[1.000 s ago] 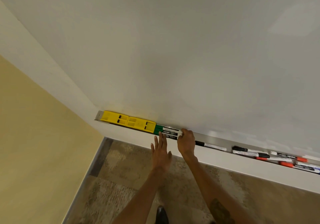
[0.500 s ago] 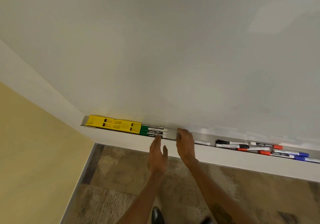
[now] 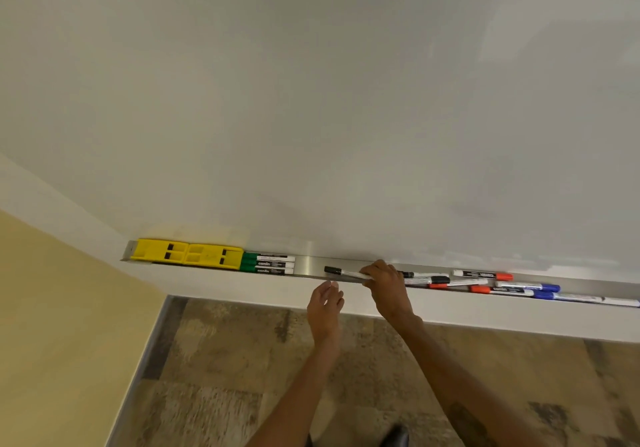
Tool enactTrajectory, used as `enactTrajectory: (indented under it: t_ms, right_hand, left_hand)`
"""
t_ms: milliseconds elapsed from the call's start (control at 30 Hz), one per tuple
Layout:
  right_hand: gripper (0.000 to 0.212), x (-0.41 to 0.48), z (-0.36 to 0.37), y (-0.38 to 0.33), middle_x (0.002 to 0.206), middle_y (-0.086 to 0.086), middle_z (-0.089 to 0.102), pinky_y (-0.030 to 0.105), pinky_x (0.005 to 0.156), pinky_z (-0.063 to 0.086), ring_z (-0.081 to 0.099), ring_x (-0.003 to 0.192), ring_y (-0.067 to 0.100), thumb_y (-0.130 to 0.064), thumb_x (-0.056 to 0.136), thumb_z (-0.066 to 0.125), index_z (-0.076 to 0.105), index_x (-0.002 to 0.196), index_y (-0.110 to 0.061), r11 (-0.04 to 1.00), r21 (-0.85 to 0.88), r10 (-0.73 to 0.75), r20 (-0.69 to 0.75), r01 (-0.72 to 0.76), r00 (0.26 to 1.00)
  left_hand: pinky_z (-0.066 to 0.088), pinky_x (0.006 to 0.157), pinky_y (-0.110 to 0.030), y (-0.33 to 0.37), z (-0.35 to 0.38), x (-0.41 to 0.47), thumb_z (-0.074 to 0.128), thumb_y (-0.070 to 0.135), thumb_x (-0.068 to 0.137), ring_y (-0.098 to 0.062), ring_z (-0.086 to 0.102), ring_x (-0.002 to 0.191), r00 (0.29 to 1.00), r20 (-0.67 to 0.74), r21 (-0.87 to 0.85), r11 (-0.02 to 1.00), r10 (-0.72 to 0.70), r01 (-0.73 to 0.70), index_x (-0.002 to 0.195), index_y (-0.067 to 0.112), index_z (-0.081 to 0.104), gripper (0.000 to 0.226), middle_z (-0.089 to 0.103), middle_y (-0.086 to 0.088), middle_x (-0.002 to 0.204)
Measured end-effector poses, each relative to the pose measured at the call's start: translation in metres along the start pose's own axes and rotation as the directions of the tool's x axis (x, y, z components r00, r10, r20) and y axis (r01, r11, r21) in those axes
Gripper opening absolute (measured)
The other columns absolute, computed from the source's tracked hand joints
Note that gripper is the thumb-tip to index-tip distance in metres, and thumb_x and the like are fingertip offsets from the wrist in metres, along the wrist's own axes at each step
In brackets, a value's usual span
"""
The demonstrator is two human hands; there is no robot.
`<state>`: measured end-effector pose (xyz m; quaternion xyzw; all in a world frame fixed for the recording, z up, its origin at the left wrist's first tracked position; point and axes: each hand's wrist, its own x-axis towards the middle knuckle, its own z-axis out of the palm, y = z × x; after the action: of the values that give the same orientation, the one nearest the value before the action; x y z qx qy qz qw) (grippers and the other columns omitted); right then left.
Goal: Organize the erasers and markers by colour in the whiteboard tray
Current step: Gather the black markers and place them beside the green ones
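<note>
Gripping a black marker (image 3: 341, 272) moments after leaving the green markers (image 3: 268, 264) beside the yellow erasers (image 3: 187, 254), the right hand (image 3: 386, 282) starts the next colour group; the left hand (image 3: 325, 304) hovers open at the whiteboard tray (image 3: 308, 266) rim. Bare tray lies at 9 o'clock; mixed markers at 3 o'clock.

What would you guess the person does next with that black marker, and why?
Probably slide the black marker in the right hand left along the tray and set it beside the green markers. The yellow erasers and greens are already grouped; black, red and blue ones remain mixed further right.
</note>
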<state>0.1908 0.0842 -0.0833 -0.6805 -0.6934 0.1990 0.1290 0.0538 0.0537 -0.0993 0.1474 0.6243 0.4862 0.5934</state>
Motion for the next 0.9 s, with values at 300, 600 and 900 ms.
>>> enactTrajectory:
  t_ms: [300, 600, 900]
  right_hand:
    - [0.024, -0.032, -0.029, 0.042, 0.112, 0.007, 0.072, 0.042, 0.087, 0.052, 0.063, 0.103, 0.027, -0.016, 0.094, 0.063, 0.071, 0.117, -0.013, 0.996, 0.063, -0.050, -0.125, 0.058, 0.991]
    - [0.037, -0.026, -0.042, 0.107, 0.140, 0.002, 0.045, 0.043, 0.111, 0.029, 0.037, 0.133, 0.025, -0.010, 0.099, 0.048, 0.051, 0.135, -0.019, 0.954, -0.270, 0.135, -0.001, -0.131, 0.991]
    - [0.043, -0.023, -0.050, 0.116, 0.138, -0.004, 0.054, 0.036, 0.112, 0.029, 0.044, 0.134, 0.019, -0.008, 0.093, 0.060, 0.052, 0.133, -0.023, 0.964, -0.262, 0.053, 0.005, -0.050, 0.999]
  left_hand:
    - [0.055, 0.096, -0.045, -0.003, 0.053, -0.015, 0.057, 0.021, 0.098, -0.030, 0.070, 0.105, 0.994, 0.075, -0.238, 0.967, -0.078, 0.093, 0.114, 0.010, 0.064, 0.021, 0.073, -0.012, 0.115]
    - [0.053, 0.099, -0.049, -0.037, 0.081, -0.035, 0.064, 0.020, 0.094, -0.033, 0.068, 0.108, 0.978, 0.109, -0.153, 0.969, -0.180, 0.196, 0.121, 0.004, 0.062, 0.031, 0.072, -0.013, 0.117]
    - [0.051, 0.101, -0.046, -0.051, 0.094, -0.036, 0.061, 0.021, 0.095, -0.032, 0.067, 0.110, 0.973, 0.105, -0.061, 0.975, -0.205, 0.212, 0.114, 0.009, 0.065, 0.023, 0.070, -0.013, 0.120]
